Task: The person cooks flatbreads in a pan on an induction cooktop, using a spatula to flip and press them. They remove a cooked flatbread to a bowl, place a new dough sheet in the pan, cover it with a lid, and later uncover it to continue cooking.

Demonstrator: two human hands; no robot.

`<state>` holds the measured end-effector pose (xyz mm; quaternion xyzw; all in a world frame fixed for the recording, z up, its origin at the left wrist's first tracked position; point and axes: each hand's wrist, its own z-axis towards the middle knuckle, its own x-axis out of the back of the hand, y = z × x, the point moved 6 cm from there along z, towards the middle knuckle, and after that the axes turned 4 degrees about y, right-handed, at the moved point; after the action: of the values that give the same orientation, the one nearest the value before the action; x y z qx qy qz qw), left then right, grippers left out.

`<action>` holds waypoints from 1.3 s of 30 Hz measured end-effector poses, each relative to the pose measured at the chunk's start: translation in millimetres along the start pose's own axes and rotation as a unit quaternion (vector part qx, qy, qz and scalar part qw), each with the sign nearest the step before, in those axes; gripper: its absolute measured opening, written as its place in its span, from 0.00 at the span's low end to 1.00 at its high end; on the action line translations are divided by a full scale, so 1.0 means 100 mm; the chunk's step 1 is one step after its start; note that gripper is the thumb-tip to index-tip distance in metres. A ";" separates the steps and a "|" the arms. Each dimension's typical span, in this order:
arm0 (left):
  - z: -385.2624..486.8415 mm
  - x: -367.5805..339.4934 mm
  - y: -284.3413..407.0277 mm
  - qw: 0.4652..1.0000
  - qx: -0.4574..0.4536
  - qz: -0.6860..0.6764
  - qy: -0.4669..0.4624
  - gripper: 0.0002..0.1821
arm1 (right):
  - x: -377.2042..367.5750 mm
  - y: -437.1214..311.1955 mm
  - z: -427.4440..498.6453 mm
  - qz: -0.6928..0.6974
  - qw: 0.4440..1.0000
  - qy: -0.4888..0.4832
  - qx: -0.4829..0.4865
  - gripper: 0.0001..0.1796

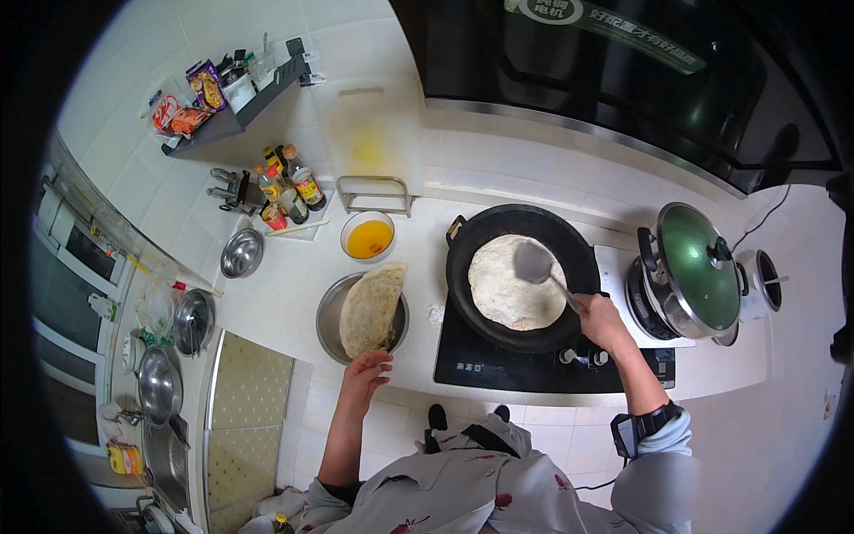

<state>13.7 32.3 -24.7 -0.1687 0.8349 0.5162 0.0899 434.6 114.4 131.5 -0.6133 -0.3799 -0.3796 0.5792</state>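
My right hand (598, 322) grips the handle of a metal spatula (533, 261). Its blurred head is over a round pale flatbread (510, 300), which lies flat in a black wok (575, 253) on the cooktop. Whether the spatula presses on the bread cannot be told. My left hand (363, 380) has its fingers apart and holds nothing. It is just below the near end of a folded, browned flatbread (372, 310), close to the rim. That folded bread rests across a steel bowl (328, 314), with a little green filling at its side.
Behind the steel bowl stands a white bowl of yellow-orange liquid (368, 239), perhaps beaten egg. A green-lidded pot (697, 267) is right of the wok. Sauce bottles (293, 187) and a knife block (240, 193) fill the back left corner. The range hood (600, 113) overhangs the cooktop (507, 367).
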 end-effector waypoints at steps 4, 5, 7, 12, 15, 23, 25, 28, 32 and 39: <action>0.03 -0.07 0.00 1.000 0.003 0.016 -0.008 0.16 | 0.01 0.04 -0.09 0.063 0.998 -0.020 -0.021 0.13; 0.04 -0.09 0.00 1.000 0.004 0.015 -0.014 0.16 | -0.03 0.00 -0.11 0.120 0.993 -0.013 -0.010 0.15; 0.05 -0.12 -0.01 1.000 0.011 0.015 -0.014 0.15 | -0.22 0.03 -0.11 0.195 0.972 -0.112 -0.064 0.17; 0.06 -0.14 0.03 0.999 -0.006 0.021 -0.029 0.15 | -0.15 0.22 -0.07 0.131 0.984 -0.089 -0.085 0.15; 0.05 -0.09 0.00 1.000 -0.001 0.020 -0.018 0.15 | 0.08 0.16 -0.15 -0.073 0.995 0.058 0.029 0.13; 0.07 -0.09 -0.02 1.000 -0.003 0.006 -0.026 0.15 | 0.14 0.37 -0.20 0.123 0.978 -0.104 -0.132 0.15; 0.06 -0.07 -0.02 1.000 0.000 0.005 -0.014 0.15 | 0.26 0.41 -0.19 0.063 0.991 -0.046 -0.112 0.15; 0.05 -0.05 -0.02 1.000 0.000 0.005 -0.010 0.15 | 0.33 0.55 -0.10 0.264 0.948 -0.029 -0.175 0.20; 0.03 -0.02 -0.01 1.000 -0.007 -0.001 -0.010 0.15 | 0.26 0.58 0.17 0.229 0.960 -0.056 -0.150 0.23; -0.03 0.02 0.00 1.000 -0.007 -0.001 0.005 0.15 | 0.08 0.46 0.85 0.151 0.967 -0.115 -0.171 0.06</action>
<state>11.5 29.4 -24.0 -0.1724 0.8318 0.5208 0.0848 481.4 198.0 115.6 -0.7930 -0.2763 -0.2740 0.4687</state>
